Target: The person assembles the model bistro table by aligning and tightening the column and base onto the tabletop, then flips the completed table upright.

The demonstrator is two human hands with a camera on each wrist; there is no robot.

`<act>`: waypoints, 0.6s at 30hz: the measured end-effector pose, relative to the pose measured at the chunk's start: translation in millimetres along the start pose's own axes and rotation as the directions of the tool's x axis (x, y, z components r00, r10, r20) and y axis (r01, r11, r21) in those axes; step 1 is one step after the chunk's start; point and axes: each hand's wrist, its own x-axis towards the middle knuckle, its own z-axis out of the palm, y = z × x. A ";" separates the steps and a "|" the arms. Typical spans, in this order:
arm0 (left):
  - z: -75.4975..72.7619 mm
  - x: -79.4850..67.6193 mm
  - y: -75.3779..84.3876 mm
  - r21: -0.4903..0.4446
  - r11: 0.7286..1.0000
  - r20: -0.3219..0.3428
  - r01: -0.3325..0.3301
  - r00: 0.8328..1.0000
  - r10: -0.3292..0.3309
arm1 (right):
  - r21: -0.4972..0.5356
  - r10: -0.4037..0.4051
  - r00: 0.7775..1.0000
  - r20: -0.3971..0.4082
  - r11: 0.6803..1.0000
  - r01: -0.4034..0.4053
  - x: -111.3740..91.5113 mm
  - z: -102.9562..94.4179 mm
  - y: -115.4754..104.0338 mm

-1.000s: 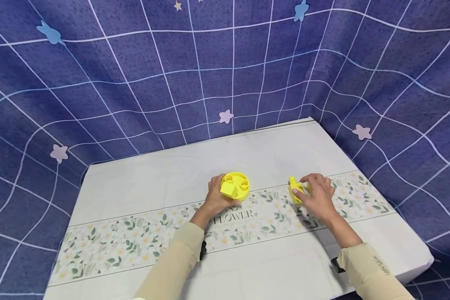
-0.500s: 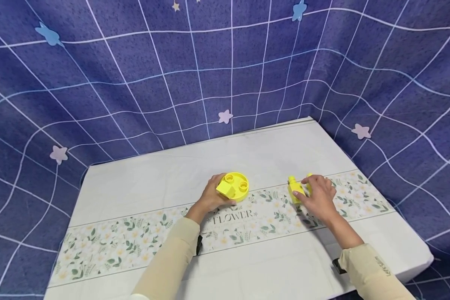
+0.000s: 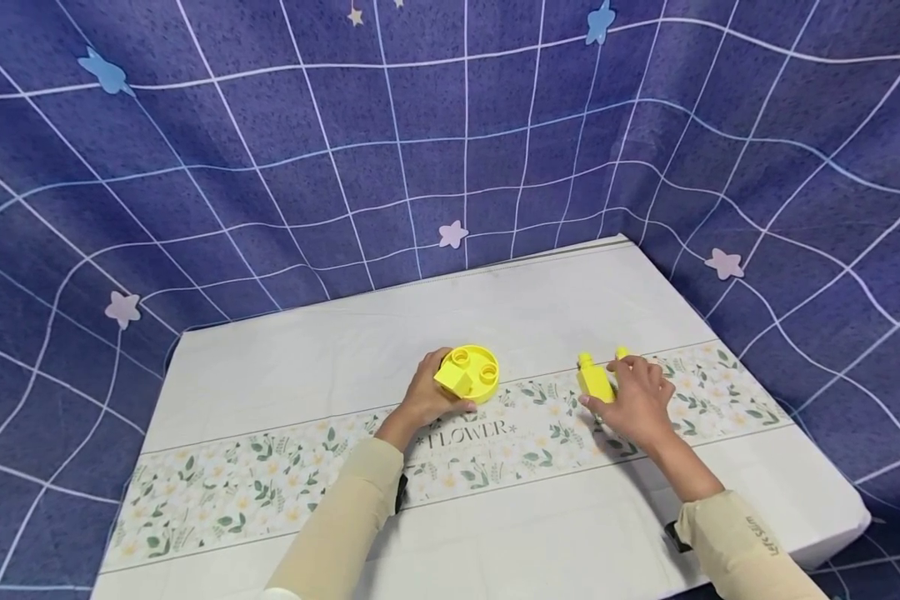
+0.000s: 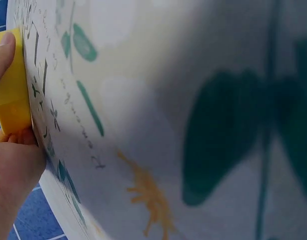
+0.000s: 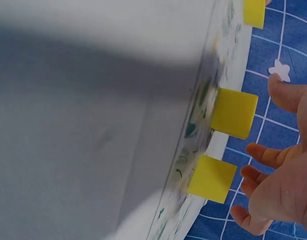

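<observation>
The bench [image 3: 525, 533] has a white cloth on it, with a band of flowers [image 3: 270, 475] that runs from its left edge to its right edge. About the middle of the bench, the person's left-hand grip [image 3: 429, 390] is bent snugly round the left side of a yellow disc [image 3: 477, 360], with the thumb on the near side. The disc has two ring bumps on top, and a small yellow cube [image 3: 453, 379] sits on the part nearest that hand. I can't tell if the cube is stuck on.

Over toward the right edge, two more yellow pieces stand near each other with a gap between: the left block [image 3: 596, 383] and the right block [image 5: 212, 178]. Each has a knob. The right-hand grip [image 3: 640, 400] is just above them, thumb and fingers spread well apart and loosely bent, with nothing held. The thumb is near the left block, and the fingers partly hide the right block from above. I can't tell if they touch it.

Past the far edge hangs a blue curtain [image 3: 390, 117] with white lines and stars. Both sleeves [image 3: 337, 525] are tan.
</observation>
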 end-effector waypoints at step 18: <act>-6.0 3.4 -2.4 0.018 0.999 0.053 0.029 0.998 -0.030 | -0.131 0.027 0.999 0.042 0.991 -0.022 0.5 8.9 -3.3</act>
